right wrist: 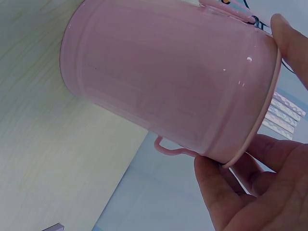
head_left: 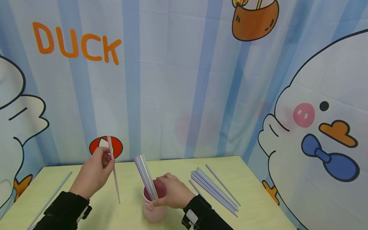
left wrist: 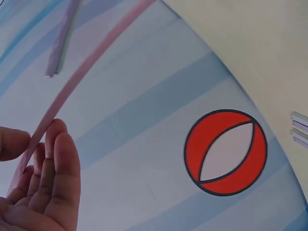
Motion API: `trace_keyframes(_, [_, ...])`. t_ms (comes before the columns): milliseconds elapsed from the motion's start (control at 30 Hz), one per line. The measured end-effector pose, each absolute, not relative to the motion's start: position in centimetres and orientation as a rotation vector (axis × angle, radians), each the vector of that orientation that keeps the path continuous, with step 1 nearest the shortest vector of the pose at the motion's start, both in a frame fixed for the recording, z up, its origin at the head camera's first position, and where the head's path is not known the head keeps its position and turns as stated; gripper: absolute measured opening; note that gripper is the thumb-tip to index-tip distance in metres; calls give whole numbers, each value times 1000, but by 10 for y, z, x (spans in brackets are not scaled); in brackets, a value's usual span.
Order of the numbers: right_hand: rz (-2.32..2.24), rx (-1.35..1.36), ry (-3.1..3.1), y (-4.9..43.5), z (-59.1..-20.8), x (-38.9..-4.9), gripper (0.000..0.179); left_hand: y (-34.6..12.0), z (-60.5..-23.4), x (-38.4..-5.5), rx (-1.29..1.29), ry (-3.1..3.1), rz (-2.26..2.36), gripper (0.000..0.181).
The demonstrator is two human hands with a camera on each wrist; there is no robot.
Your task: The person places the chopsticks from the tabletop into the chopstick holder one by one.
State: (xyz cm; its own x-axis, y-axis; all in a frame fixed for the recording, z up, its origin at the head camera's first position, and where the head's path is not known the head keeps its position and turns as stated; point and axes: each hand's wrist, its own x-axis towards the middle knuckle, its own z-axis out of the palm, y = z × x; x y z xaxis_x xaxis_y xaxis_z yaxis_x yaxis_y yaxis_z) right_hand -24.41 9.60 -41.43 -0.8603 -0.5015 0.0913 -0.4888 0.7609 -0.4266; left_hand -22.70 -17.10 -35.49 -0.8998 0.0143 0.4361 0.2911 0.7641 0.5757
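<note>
Near left, a bluish strip [head_left: 50,199] lies loose. Right hand [head_left: 175,193] grips the rim of the pink cup [head_left: 155,214]; strip bundle [head_left: 146,175] already inside. Left hand [head_left: 96,174] pinches one pink strip [head_left: 116,182], outside the cup. Loose pile [head_left: 214,190], at right, remains out. Only right-wrist view shows cup's loop handle [right wrist: 171,152].

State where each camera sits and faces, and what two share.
Head: worn there, facing forward-down at the table; left hand, right hand, black sleeves show.
Left wrist: worn there, facing the pink strip and curtain; left hand shows.
Right wrist: worn there, facing the pink cup; right hand shows.
Head and right wrist share the cup.
</note>
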Motion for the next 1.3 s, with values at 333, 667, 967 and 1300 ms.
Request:
trace_keyframes(333, [-687,-832,2933,96,-416,-245,78,-156,-335,-220,-266,-2347,-1102,34])
trace_keyframes(667, [-720,-839,2919,97,-415,-245,74,-138,-343,-225,-305,-2308,-1195,33])
trace_keyframes(967, [-707,-847,2922,97,-413,-244,74,-128,-358,-231,-251,-2421,-1185,37])
trace_keyframes(1300, [-678,-849,2924,98,-415,-245,76,-120,-377,-236,-174,-2523,-1124,34])
